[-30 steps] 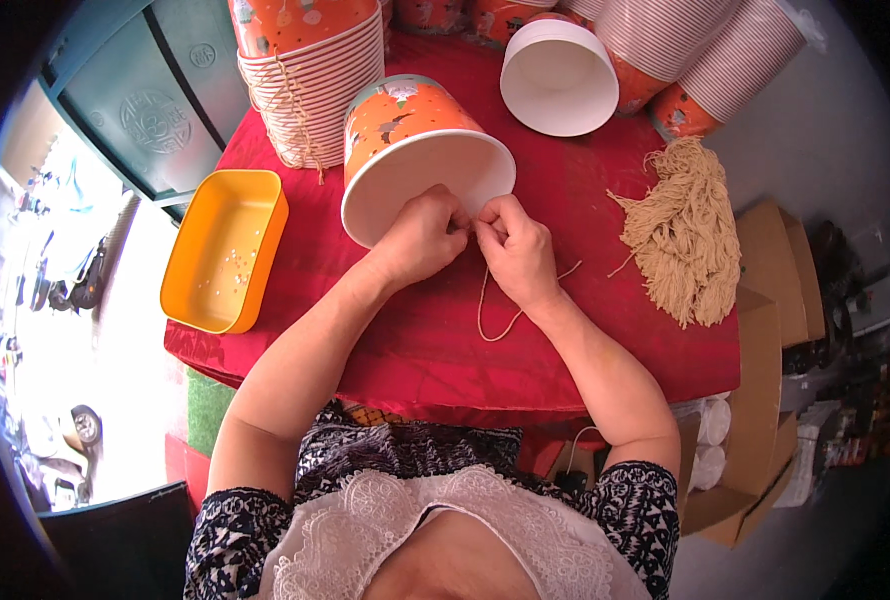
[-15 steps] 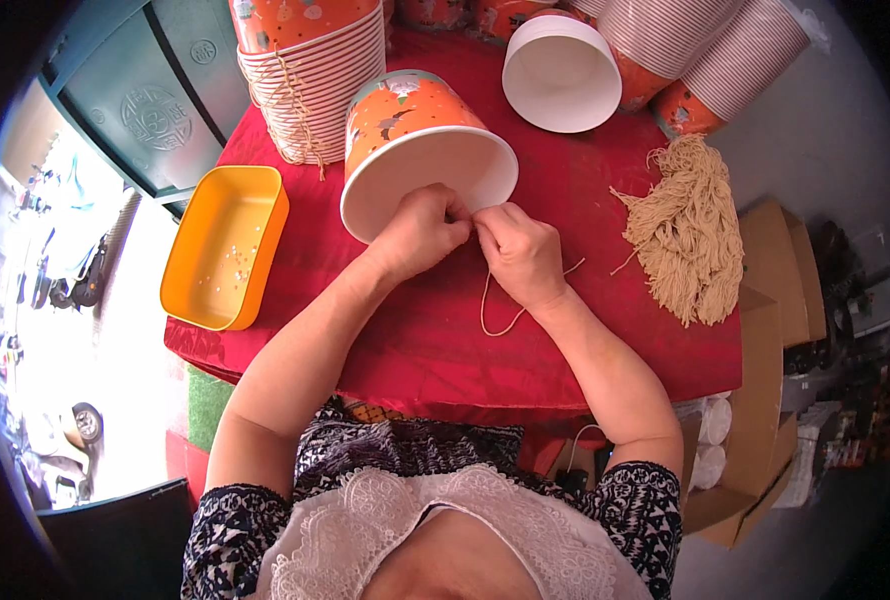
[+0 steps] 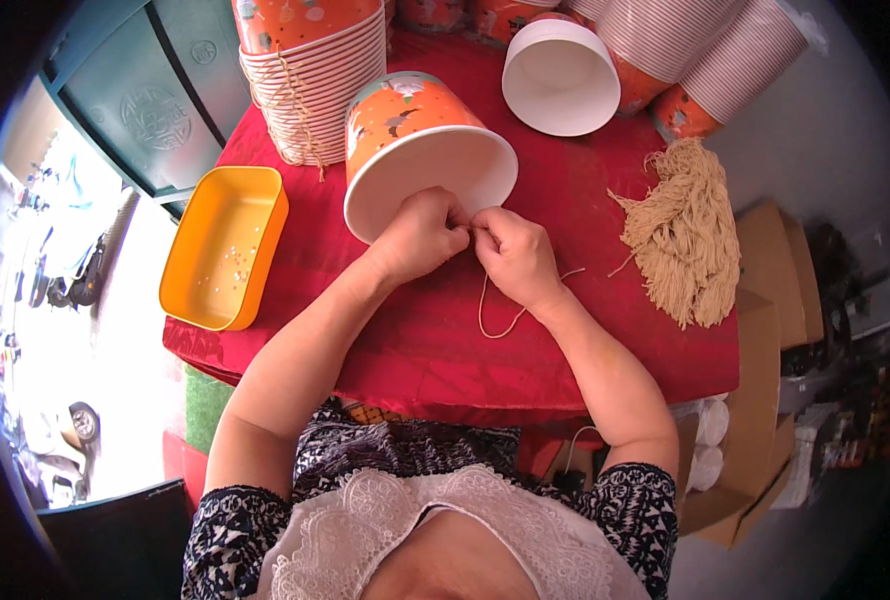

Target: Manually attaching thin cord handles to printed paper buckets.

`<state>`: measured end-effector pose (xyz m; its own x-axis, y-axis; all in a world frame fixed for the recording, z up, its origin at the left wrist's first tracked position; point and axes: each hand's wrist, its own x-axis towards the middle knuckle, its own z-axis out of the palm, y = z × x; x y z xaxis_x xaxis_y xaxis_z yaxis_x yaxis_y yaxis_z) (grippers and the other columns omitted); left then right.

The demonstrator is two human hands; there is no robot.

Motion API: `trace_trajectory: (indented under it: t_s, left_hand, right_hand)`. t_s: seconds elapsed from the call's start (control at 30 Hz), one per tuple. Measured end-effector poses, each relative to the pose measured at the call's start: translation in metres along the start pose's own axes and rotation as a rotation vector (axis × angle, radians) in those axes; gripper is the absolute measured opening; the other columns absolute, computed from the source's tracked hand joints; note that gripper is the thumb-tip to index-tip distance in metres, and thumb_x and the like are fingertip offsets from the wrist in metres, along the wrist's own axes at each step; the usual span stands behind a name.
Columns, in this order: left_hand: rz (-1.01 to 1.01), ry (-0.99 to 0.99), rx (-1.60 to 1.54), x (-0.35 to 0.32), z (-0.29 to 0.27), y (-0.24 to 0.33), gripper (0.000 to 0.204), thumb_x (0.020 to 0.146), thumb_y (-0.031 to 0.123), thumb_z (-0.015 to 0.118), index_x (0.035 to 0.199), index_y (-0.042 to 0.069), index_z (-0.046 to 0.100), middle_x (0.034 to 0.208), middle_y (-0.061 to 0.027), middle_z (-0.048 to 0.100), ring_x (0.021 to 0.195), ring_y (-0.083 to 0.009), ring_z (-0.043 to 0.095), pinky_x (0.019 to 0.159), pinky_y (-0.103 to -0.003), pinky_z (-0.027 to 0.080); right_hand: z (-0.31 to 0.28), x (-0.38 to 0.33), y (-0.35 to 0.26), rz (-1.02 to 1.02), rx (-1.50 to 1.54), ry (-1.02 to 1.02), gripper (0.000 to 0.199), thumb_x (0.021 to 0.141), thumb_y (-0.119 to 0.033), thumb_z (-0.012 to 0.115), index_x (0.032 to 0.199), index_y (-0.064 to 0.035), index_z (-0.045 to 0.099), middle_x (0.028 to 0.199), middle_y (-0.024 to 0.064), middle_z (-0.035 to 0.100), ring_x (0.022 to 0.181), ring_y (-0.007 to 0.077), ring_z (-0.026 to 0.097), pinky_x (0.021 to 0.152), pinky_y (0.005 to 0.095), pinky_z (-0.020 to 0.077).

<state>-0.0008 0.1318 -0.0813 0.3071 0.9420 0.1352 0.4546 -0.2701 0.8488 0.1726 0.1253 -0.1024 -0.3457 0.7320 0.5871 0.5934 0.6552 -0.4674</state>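
Note:
An orange patterned paper bucket (image 3: pixel 415 105) lies tilted on the table, its white mouth turned toward me. My left hand (image 3: pixel 423 235) is closed at the near edge of the mouth, fingers curled inside over the rim; its fingertips are partly hidden. Just to the right, my right hand (image 3: pixel 517 258) pinches a thin beige string (image 3: pixel 484 310) against the rim. The fingertips of both hands nearly meet there. A loop of the string hangs below my right hand onto the cloth, and its loose end sticks out to the right of the wrist.
A red cloth (image 3: pixel 445 370) covers the table. On the left are a yellow tray (image 3: pixel 180 275) with small bits and a stack of paper buckets (image 3: pixel 310 110) with strings. A white-mouthed bucket (image 3: pixel 562 80), more stacks (image 3: pixel 745 60) and a beige string bundle (image 3: pixel 687 235) are at right; cardboard boxes (image 3: pixel 760 370) stand beyond.
Very little differs. My right hand has shifted slightly at the rim, with its fingers still pinched; the bucket has barely moved.

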Motion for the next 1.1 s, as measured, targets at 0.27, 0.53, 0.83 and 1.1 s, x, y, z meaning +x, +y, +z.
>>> trace_trajectory:
  t_s: [0.27, 0.53, 0.83, 1.1]
  left_hand:
    - [0.061, 0.063, 0.152, 0.002, 0.002, -0.003, 0.016, 0.079, 0.009, 0.066, 0.087, -0.005, 0.064, 0.088, -0.0204, 0.065, 0.083, -0.0296, 0.064, 0.075, -0.036, 0.05]
    - [0.006, -0.022, 0.094, 0.001, -0.003, 0.0, 0.017, 0.084, 0.011, 0.064, 0.088, -0.005, 0.065, 0.091, -0.0178, 0.064, 0.086, -0.027, 0.063, 0.078, -0.035, 0.049]
    - [0.043, -0.1, 0.014, 0.0, -0.005, 0.002, 0.015, 0.077, 0.004, 0.062, 0.088, -0.005, 0.065, 0.095, -0.0139, 0.064, 0.089, -0.0249, 0.062, 0.083, -0.032, 0.048]
    - [0.116, 0.014, 0.084, -0.002, 0.006, -0.004, 0.012, 0.076, 0.002, 0.065, 0.086, -0.004, 0.064, 0.094, -0.0146, 0.064, 0.087, -0.0257, 0.063, 0.078, -0.033, 0.05]
  right_hand:
    - [-0.007, 0.005, 0.005, 0.224, 0.226, -0.162, 0.01, 0.084, -0.008, 0.059, 0.09, -0.001, 0.063, 0.079, 0.0189, 0.066, 0.073, 0.0365, 0.066, 0.063, 0.044, 0.051]
    - [-0.011, 0.008, 0.004, 0.314, 0.301, -0.234, 0.011, 0.087, -0.006, 0.06, 0.09, 0.0034, 0.064, 0.075, 0.011, 0.067, 0.068, 0.014, 0.061, 0.063, 0.0303, 0.0486]
    - [-0.01, 0.006, 0.005, 0.374, 0.353, -0.158, 0.013, 0.086, -0.007, 0.062, 0.088, 0.0047, 0.065, 0.071, 0.0086, 0.066, 0.064, 0.0098, 0.058, 0.059, 0.0283, 0.0472]
    - [-0.007, 0.006, 0.001, 0.394, 0.297, -0.138, 0.012, 0.084, -0.009, 0.063, 0.086, 0.0023, 0.066, 0.075, 0.0147, 0.068, 0.067, 0.0209, 0.064, 0.06, 0.0345, 0.0503]
